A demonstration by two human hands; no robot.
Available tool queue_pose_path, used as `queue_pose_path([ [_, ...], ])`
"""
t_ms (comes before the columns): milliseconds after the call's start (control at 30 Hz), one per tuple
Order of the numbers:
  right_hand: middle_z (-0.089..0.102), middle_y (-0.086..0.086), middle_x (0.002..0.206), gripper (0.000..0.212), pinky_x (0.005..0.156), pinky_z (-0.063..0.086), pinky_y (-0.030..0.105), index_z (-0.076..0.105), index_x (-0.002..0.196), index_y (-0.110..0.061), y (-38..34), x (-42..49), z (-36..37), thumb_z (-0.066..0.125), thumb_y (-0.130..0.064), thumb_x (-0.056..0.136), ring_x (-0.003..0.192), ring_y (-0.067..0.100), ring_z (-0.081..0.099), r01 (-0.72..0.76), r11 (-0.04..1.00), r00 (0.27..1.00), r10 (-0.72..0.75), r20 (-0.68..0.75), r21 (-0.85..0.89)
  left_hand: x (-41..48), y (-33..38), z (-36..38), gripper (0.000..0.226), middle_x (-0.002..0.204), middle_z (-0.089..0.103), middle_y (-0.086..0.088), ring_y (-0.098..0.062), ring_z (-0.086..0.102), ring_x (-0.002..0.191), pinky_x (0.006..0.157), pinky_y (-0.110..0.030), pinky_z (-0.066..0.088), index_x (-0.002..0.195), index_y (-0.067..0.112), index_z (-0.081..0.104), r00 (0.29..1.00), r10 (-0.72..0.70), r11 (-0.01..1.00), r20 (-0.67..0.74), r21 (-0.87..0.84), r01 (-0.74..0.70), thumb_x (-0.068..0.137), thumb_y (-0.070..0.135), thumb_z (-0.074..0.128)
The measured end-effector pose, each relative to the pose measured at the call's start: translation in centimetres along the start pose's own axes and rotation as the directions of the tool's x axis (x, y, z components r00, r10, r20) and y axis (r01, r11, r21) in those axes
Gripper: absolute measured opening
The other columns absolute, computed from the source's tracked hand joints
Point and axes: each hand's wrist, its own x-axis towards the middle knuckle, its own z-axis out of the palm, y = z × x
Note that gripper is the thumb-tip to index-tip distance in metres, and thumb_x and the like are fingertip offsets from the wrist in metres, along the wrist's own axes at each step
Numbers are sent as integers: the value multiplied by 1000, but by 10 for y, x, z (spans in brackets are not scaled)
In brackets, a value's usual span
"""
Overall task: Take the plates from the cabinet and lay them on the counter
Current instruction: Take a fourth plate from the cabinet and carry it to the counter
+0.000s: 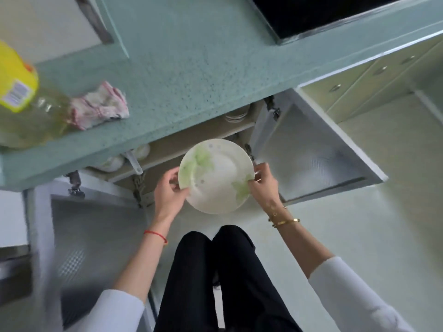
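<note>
Your left grip (pixel 169 190) and right grip (pixel 262 186) pinch the plate (pixel 215 174) rim before the open cabinet (pixel 203 137); cloth (pixel 100 107) and bottle (pixel 24 99) sit on the teal worktop (pixel 191 68).

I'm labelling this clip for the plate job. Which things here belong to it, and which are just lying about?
Job: plate, gripped by left hand and right hand; stacked plates in open cabinet; counter.
Lying about: oil bottle and cloth on the counter; black hob.
</note>
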Motion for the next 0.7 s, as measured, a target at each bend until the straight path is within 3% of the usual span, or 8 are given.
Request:
queue_pose_path([
  [100,62,-4,77,22,61,50,30,50,99,-15,-39,-43,-33,51,-4,80,66,13,57,17,998,999,-15,-35,64,-36,45,-34,61,116,65,2,-6,64,86,64,-6,48,129,23,60,998,54,999,26,6,-54,74,1,79],
  [233,61,0,77,22,56,46,26,49,97,-17,-83,-93,-74,50,-4,79,65,20,55,28,990,995,-14,-95,141,-74,104,-72,61,108,63,10,-1,64,86,66,-3,46,129,23,60,989,140,990,54,6,-141,75,2,79],
  [300,60,2,77,21,59,49,33,50,97,-15,-99,-116,-91,50,-4,79,67,23,54,37,982,992,-12,-128,187,-90,130,-87,59,104,62,14,-6,66,88,75,-11,50,126,22,61,978,190,982,84,-8,-190,74,0,77],
  [400,60,2,77,19,56,47,32,51,95,-17,-116,-147,-118,52,-7,80,64,21,53,54,971,983,-12,-182,231,-114,165,-104,57,102,60,24,2,64,89,82,-21,54,120,28,60,959,253,967,131,-24,-252,73,0,77],
  [500,60,2,73,14,50,43,26,50,88,-23,-125,-177,-143,51,-11,81,59,19,51,79,961,965,-7,-262,266,-132,193,-112,58,108,64,15,-9,66,100,89,-27,55,122,26,59,932,303,953,196,-44,-301,73,1,78],
  [567,59,4,71,16,53,43,29,50,83,-26,-126,-198,-159,52,-10,82,60,21,49,93,948,947,10,-321,305,-145,209,-112,59,112,65,9,-14,66,104,91,-31,56,124,24,60,913,328,944,244,-42,-328,73,2,79],
  [700,55,1,65,14,54,37,31,52,86,-17,-122,-229,-195,50,-4,82,56,19,43,125,911,909,54,-413,393,-165,239,-96,62,114,66,9,-7,66,101,89,-29,57,130,22,59,875,347,935,337,-52,-351,74,4,79],
])
